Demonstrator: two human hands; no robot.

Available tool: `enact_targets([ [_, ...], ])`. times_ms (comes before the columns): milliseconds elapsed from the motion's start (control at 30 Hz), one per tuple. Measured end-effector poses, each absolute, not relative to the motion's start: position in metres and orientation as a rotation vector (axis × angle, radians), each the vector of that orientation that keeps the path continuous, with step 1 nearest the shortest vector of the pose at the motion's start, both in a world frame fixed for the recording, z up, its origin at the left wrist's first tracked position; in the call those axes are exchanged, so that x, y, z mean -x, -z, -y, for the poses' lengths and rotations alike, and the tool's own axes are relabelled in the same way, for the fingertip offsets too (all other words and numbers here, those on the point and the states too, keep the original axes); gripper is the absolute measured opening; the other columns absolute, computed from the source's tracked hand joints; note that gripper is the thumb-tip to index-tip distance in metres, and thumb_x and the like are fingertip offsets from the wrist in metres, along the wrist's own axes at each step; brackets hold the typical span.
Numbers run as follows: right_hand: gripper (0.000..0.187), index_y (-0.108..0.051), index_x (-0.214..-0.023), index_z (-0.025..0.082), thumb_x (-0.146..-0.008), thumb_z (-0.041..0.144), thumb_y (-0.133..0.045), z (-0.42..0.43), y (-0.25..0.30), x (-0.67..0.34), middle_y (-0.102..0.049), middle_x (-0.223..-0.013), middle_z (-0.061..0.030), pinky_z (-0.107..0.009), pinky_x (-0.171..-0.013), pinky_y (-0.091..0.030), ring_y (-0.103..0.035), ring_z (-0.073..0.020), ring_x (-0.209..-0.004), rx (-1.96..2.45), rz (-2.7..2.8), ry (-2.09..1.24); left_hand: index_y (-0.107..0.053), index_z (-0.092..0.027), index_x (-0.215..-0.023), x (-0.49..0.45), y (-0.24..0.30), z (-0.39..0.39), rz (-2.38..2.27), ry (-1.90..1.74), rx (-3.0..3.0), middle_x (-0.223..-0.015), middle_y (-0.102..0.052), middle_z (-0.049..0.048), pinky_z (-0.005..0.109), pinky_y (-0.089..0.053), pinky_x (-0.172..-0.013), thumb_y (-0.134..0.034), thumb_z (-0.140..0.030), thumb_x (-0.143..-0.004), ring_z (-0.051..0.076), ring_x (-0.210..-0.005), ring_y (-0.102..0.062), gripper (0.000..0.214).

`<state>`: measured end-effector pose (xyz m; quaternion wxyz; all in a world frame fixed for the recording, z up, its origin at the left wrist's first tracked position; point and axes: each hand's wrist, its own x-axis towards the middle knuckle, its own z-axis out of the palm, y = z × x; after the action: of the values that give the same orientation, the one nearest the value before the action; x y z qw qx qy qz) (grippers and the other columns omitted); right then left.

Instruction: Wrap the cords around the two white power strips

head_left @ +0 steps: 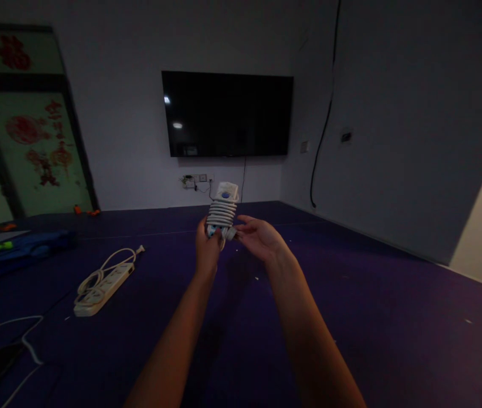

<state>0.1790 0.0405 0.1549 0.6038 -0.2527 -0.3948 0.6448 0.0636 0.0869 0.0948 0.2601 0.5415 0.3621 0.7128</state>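
Floor (pixel 393 328) purple; wall television (pixel 230 113) beyond held power strip (pixel 222 212).

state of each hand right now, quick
Left hand: closed, holding the cord-wrapped power strip.
Right hand: partly open beside the plug; whether it touches cannot be told.

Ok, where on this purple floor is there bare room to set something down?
Most room: purple floor right of your right arm, up to the right wall, bar pale specks. A narrower patch lies between your left arm and the floor's power strip. Far left is crowded: blue fabric, white cable.
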Motion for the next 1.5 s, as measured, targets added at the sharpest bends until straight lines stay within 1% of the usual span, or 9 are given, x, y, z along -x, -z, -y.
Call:
enact_targets([
  [233,0.050,-0.049,-0.119,0.011,-0.069,0.006,-0.054,-0.054,-0.138,-0.167,-0.066,-0.076,-0.0041,-0.028,-0.063,-0.050,-0.063,-0.0156,-0.067,0.756,1.181,-1.216,-0.045,-0.018,-0.122,-0.061,-0.095,-0.089,-0.981,-1.944,-1.051,-0.092,-0.064,0.0062,0.026,-0.052,-0.058,-0.062,-0.022,-0.071,0.015,-0.071,-0.065,0.053],
  [433,0.031,-0.062,-0.104,0.018,-0.077,0.033,-0.061,-0.060,-0.126,-0.155,-0.070,-0.090,-0.0061,-0.028,-0.074,-0.048,-0.064,-0.0201,-0.089,1.115,1.543,-0.580,-0.047,-0.015,-0.120,-0.064,-0.083,-0.092,-1.056,-2.040,-1.335,-0.089,-0.065,0.0071,0.028,-0.052,-0.069,-0.066,-0.023,-0.069,0.017,-0.079,-0.065,0.055],
  [533,0.045,-0.060,-0.106,0.016,-0.075,0.048,-0.062,-0.054,-0.124,-0.149,-0.069,-0.096,-0.0131,-0.032,-0.077,-0.047,-0.063,-0.0258,-0.096,1.348,1.548,-0.365,-0.048,-0.015,-0.120,-0.072,-0.075,-0.090,-1.092,-2.079,-1.422,-0.098,-0.065,0.0100,0.030,-0.050,-0.077,-0.063,-0.024,-0.072,0.020,-0.091,-0.064,0.050],
  [700,0.084,-0.042,-0.130,0.008,-0.068,0.062,-0.060,-0.048,-0.121,-0.144,-0.066,-0.102,-0.0230,-0.040,-0.078,-0.047,-0.062,-0.0335,-0.100,1.654,1.473,-0.210,-0.056,-0.016,-0.112,-0.080,-0.069,-0.086,-1.177,-2.087,-1.528,-0.110,-0.063,0.0116,0.038,-0.044,-0.091,-0.053,-0.020,-0.077,0.023,-0.107,-0.057,0.035],
  [867,0.072,-0.047,-0.125,0.010,-0.070,0.053,-0.062,-0.060,-0.115,-0.158,-0.066,-0.103,-0.0220,-0.040,-0.079,-0.047,-0.062,-0.0334,-0.101,1.743,1.449,-0.189,-0.060,-0.015,-0.112,-0.082,-0.067,-0.093,-1.085,-1.867,-1.651,-0.110,-0.064,0.0114,0.039,-0.044,-0.091,-0.063,-0.013,-0.065,0.024,-0.102,-0.059,0.047],
  [1000,0.050,-0.058,-0.110,0.015,-0.070,0.044,-0.063,-0.076,-0.107,-0.184,-0.067,-0.102,-0.0172,-0.037,-0.078,-0.048,-0.063,-0.0314,-0.099,1.870,1.414,-0.161,-0.049,-0.014,-0.128,-0.089,-0.064,-0.092,-0.992,-1.530,-1.673,-0.103,-0.066,0.0107,0.037,-0.050,-0.081,-0.078,-0.011,-0.047,0.022,-0.088,-0.062,0.086],
  [1100,0.049,-0.058,-0.112,0.013,-0.070,0.038,-0.064,-0.087,-0.098,-0.211,-0.067,-0.103,-0.0184,-0.038,-0.078,-0.049,-0.063,-0.0320,-0.099,2.028,1.348,-0.110,-0.038,-0.015,-0.137,-0.091,-0.066,-0.085,-1.036,-1.403,-1.615,-0.113,-0.063,0.0154,0.036,-0.049,-0.080,-0.083,-0.013,-0.043,0.023,-0.093,-0.061,0.105],
  [1200,0.042,-0.061,-0.109,0.011,-0.071,0.029,-0.063,-0.095,-0.086,-0.244,-0.066,-0.103,-0.0213,-0.038,-0.080,-0.048,-0.063,-0.0321,-0.100,2.174,1.248,-0.085,-0.038,-0.014,-0.138,-0.084,-0.077,-0.080,-1.090,-1.398,-1.611,-0.116,-0.060,0.0187,0.038,-0.048,-0.082,-0.083,-0.019,-0.049,0.024,-0.096,-0.060,0.100],
  [1500,0.048,-0.063,-0.109,0.008,-0.065,0.026,-0.069,-0.105,-0.043,-0.318,-0.063,-0.108,-0.0222,-0.037,-0.082,-0.048,-0.061,-0.0317,-0.104,2.390,0.995,-0.128,-0.049,-0.016,-0.126,-0.043,-0.111,-0.074,-1.067,-1.530,-1.600,-0.095,-0.068,0.0110,0.034,-0.051,-0.073,-0.079,-0.025,-0.061,0.017,-0.076,-0.065,0.072],
])
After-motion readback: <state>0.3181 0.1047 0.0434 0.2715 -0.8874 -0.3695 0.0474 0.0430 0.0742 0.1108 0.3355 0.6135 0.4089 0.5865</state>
